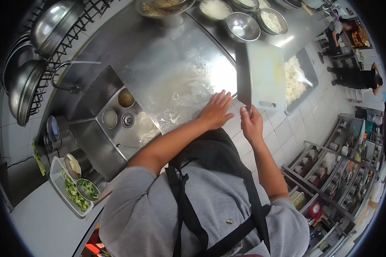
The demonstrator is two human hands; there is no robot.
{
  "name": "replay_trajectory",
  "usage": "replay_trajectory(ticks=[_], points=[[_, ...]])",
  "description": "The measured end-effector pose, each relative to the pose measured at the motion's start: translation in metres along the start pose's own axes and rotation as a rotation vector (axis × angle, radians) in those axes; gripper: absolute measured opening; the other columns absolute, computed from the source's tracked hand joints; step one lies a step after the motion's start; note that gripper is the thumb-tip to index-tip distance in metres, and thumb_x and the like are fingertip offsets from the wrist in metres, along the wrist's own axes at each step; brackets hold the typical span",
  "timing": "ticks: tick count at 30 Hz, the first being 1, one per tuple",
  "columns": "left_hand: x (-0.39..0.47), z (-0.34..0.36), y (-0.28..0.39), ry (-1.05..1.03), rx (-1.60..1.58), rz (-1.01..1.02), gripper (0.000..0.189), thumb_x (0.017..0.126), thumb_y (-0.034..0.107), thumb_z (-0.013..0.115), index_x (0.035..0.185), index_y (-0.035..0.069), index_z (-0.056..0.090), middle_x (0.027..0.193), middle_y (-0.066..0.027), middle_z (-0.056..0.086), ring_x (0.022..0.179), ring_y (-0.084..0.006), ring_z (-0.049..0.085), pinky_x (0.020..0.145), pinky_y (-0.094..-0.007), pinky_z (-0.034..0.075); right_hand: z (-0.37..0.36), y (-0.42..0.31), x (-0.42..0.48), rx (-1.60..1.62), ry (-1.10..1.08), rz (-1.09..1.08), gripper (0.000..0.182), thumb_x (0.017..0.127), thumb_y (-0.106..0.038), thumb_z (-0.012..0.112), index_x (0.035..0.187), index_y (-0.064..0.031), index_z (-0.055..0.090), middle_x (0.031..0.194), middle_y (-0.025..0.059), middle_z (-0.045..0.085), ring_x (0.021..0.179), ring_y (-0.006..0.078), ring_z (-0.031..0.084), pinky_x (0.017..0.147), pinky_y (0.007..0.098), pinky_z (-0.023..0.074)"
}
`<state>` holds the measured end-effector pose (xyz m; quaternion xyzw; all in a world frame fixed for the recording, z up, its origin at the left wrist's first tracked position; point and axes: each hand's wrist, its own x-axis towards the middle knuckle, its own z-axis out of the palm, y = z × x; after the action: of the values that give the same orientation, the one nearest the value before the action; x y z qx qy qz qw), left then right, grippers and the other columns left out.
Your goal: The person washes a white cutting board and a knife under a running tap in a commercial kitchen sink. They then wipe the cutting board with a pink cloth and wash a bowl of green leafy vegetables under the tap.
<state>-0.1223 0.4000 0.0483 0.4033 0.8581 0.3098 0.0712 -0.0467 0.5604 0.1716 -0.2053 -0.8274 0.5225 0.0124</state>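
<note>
My left hand (216, 110) lies with its fingers spread at the front edge of the wet stainless steel counter (167, 64). To its right, my right hand (252, 123) is closed around the handle of a wide-bladed cleaver (243, 77), whose blade points away from me. Beside the blade is a white plastic cutting board (267, 75) with a slot handle. Past the board, a grey tub (308, 64) holds white rice or similar food (294, 85) and a white scoop (304, 78). Water drops and a thin puddle cover part of the steel.
A sink (132, 136) with two small bowls is at left, under a faucet (64, 86). Metal bowls (243, 27) line the far edge. A white basket (56, 180) holds chopped greens. Two people (357, 77) stand at far right, beyond the tiled floor (280, 125).
</note>
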Motion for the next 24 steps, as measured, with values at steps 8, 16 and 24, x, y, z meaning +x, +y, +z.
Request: replay_trajectory(ticks=[8,16,24], points=[[0.062,0.036,-0.014,0.121,0.096,-0.213,0.078,0.110,0.050,0.049,0.164,-0.004,0.036,0.176,-0.0206,0.029,0.165,-0.0359,0.021,0.134,-0.0545,0.011,-0.063,0.032,0.004,0.325,-0.045,0.115,0.032,0.110,-0.033,0.066,0.095,-0.0055,0.061,0.063,-0.0031,0.053,0.049,0.0066,0.048,0.045,0.0256,0.0396],[-0.041,-0.038,-0.083,0.144,0.247,-0.731,0.095,0.104,0.058,0.056,0.172,0.002,0.020,0.180,-0.0174,0.017,0.167,-0.0349,0.013,0.134,-0.0520,0.012,-0.079,0.047,0.044,0.296,-0.180,0.055,0.036,0.110,-0.037,0.066,0.093,-0.0061,0.060,0.064,-0.0035,0.052,0.050,0.0066,0.049,0.047,0.0259,0.0398],[-0.168,-0.105,-0.178,0.452,0.513,-1.294,0.091,0.104,0.054,0.056,0.169,-0.001,0.024,0.178,-0.0216,0.020,0.166,-0.0363,0.015,0.135,-0.0473,0.008,-0.084,0.052,0.056,0.319,-0.250,-0.007,0.035,0.110,-0.035,0.066,0.091,-0.0066,0.058,0.063,-0.0034,0.051,0.049,0.0064,0.048,0.047,0.0264,0.0378]])
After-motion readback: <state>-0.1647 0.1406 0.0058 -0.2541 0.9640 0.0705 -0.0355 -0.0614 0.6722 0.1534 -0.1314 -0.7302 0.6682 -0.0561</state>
